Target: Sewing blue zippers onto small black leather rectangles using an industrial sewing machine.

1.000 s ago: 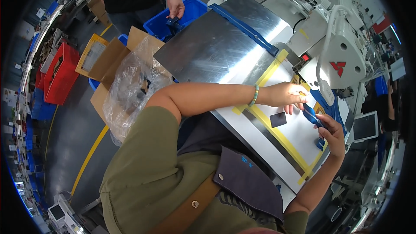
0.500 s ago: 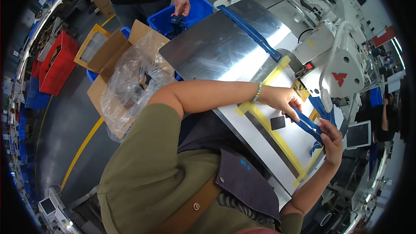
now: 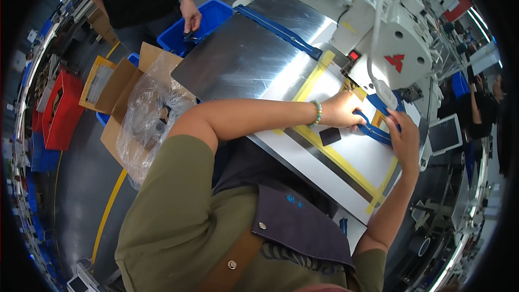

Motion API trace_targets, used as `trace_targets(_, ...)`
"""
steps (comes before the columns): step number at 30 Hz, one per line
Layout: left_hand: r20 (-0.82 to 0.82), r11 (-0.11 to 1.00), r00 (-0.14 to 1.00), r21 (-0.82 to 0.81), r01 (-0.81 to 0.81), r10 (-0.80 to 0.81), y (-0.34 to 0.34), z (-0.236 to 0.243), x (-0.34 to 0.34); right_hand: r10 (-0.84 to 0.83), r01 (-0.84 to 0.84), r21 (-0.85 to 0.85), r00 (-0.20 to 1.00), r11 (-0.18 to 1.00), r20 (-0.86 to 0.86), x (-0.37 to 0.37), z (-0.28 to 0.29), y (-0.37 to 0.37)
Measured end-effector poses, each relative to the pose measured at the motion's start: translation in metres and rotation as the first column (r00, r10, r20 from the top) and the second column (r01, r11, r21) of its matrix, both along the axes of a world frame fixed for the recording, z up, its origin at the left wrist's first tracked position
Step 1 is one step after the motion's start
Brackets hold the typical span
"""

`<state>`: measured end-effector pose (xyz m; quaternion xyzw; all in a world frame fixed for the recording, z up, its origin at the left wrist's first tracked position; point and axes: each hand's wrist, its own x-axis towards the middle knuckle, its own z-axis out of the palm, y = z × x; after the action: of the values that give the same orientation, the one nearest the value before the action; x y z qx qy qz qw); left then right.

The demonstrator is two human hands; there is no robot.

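A blue strap [image 3: 374,132] with a thin pale line along it curves over the white work plate [image 3: 354,154], below the sewing machine's head [image 3: 386,38]. My left hand [image 3: 343,110], with a beaded bracelet at the wrist, has its fingers closed on the strap's left end. On the other side, my right hand [image 3: 404,136] bends its fingers at the blue material by the machine head; its fingertips are partly hidden. A small dark square [image 3: 330,136] lies on the plate below my left hand. Yellow tape [image 3: 346,167] borders the work area.
A second blue strap [image 3: 281,31] lies across the shiny metal sheet [image 3: 232,57] at the far side. At left stands an open cardboard box [image 3: 112,135] with clear plastic. Behind it, a co-worker's hand [image 3: 190,16] reaches by a blue bin [image 3: 213,17].
My right hand has moved up along the strap toward the machine head. My left hand has shifted closer to the head too, and the strap now bows in a curve. The view has turned slightly.
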<state>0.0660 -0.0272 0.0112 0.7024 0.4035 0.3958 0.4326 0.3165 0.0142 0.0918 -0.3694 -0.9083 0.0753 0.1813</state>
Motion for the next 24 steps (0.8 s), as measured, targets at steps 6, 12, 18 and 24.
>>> trace_targets(6, 0.018, 0.997, 0.998, -0.046, 0.064, -0.064, 0.001, -0.009, -0.021, 0.047, -0.162, -0.385, 0.956, 0.908, -0.291, -0.047, -0.049, -0.018)
trace_targets(12, -0.265, 0.975, 0.951, 0.193, -0.111, 0.161, -0.012, 0.003, -0.057, 0.072, -0.186, -0.324, 0.940, 0.928, -0.333, -0.041, -0.069, -0.011)
trace_targets(18, -0.544, 0.633, 0.787, 0.726, 0.268, 0.291, -0.006, 0.012, -0.075, 0.060, -0.189, -0.351, 0.936, 0.917, -0.347, -0.036, -0.070, -0.010)
trace_targets(24, -0.665, 0.713, 0.563, 0.678, 0.180, 0.491, -0.006, 0.014, -0.095, 0.103, -0.199, -0.280, 0.940, 0.939, -0.324, -0.040, -0.072, -0.011)
